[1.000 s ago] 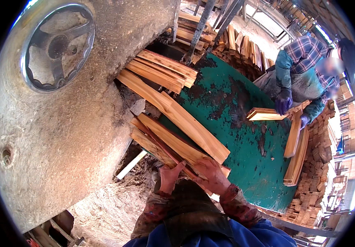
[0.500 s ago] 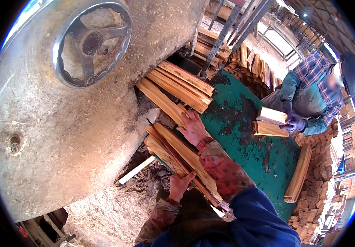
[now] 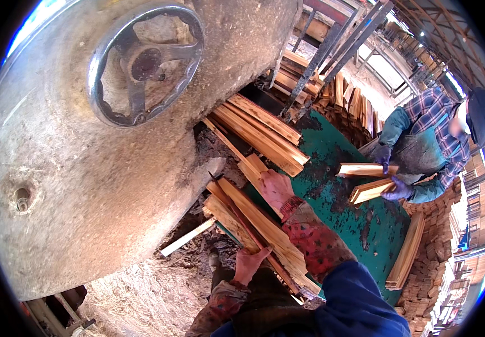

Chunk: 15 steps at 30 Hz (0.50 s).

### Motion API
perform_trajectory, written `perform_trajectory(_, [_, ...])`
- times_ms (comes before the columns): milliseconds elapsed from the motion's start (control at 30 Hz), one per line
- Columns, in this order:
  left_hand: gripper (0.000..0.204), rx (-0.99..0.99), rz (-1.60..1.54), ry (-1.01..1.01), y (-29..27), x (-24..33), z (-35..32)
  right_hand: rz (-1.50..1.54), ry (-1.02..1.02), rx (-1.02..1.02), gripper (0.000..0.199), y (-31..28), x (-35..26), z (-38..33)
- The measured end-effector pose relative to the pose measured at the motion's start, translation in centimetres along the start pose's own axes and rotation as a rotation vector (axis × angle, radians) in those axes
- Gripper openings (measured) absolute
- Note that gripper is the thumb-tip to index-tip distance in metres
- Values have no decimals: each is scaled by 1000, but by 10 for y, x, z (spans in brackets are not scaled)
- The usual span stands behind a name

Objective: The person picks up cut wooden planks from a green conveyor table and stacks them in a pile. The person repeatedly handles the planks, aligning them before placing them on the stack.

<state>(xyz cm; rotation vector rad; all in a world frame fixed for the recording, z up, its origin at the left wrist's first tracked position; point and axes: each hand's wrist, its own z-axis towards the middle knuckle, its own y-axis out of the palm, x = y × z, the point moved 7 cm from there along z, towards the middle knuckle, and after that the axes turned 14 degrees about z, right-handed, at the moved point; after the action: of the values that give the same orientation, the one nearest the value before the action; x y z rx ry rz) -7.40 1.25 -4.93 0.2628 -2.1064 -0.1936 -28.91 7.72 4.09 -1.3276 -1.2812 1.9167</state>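
Observation:
My left hand (image 3: 249, 264) is closed around a thin dark brown stick (image 3: 236, 209) with a pointed far end. The stick lies slantwise over several wooden boards (image 3: 268, 230) in front of me. Farther up, my right hand (image 3: 278, 190) grips a short pale board (image 3: 252, 167), its fingers curled over the upper face. Part of that board is hidden under the hand and sleeve. Just beyond it, a group of long boards (image 3: 260, 135) lies on the green table, beside the large machine's dusty panel.
A handwheel (image 3: 146, 63) sticks out from the machine panel (image 3: 85, 185). Across the green table (image 3: 338, 219), a co-worker (image 3: 422, 146) in gloves holds two board pieces. One board (image 3: 406, 253) rests along the table's right edge. Stacked wood (image 3: 433, 247) stands beyond.
My right hand has drawn its board toward me, away from the long boards. My left hand keeps its hold on the stick. The co-worker has parted the two pieces, one per hand.

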Motion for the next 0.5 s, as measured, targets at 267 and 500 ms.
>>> perform_trajectory(267, [28, 15, -20, 36, 0, -10, 7, 121, -15, 38, 18, -2, 14, 10])
perform_trajectory(500, [28, 19, 23, 33, 1, -5, 5, 256, -60, 19, 20, -26, 30, -38])
